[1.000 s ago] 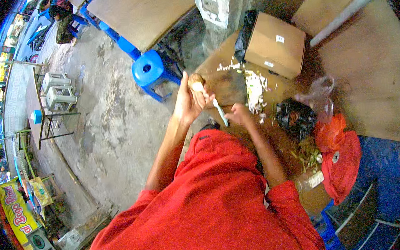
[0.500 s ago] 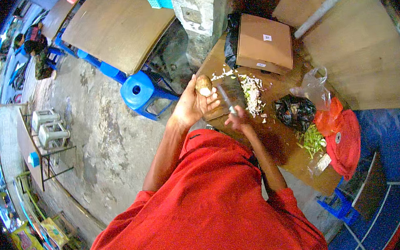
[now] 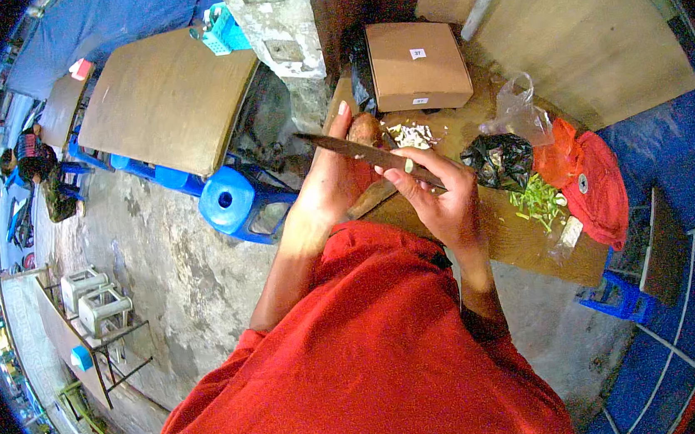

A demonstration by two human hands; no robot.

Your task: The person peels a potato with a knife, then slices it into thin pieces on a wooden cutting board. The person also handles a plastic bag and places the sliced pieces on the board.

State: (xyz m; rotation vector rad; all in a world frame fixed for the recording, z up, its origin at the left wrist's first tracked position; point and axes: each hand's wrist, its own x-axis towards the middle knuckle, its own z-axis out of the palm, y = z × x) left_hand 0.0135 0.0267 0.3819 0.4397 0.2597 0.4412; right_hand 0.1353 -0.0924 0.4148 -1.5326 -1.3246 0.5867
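A brown potato (image 3: 366, 126) is gripped in my left hand (image 3: 321, 182), whose thumb points up beside it. My right hand (image 3: 450, 203) is closed around a knife (image 3: 345, 145) with a long dark blade. The blade crosses in front of my left hand and the lower part of the potato; whether its edge touches the skin I cannot tell. Just behind the potato, chopped white pieces (image 3: 412, 135) lie on the wooden table (image 3: 517, 238), partly hidden by my right hand and the knife.
Beyond the chopped pieces stands a brown cardboard box (image 3: 419, 68). To the right are a black plastic bag (image 3: 497, 161), a clear bag (image 3: 521, 108), cut green vegetables (image 3: 540, 202) and a red cap (image 3: 599, 193). A blue stool (image 3: 233, 201) stands left, beside another table (image 3: 165, 101).
My right hand has come up with the knife, whose blade now lies across the front of the potato. The potato's pale cut patch is no longer in sight. My view has shifted a little.
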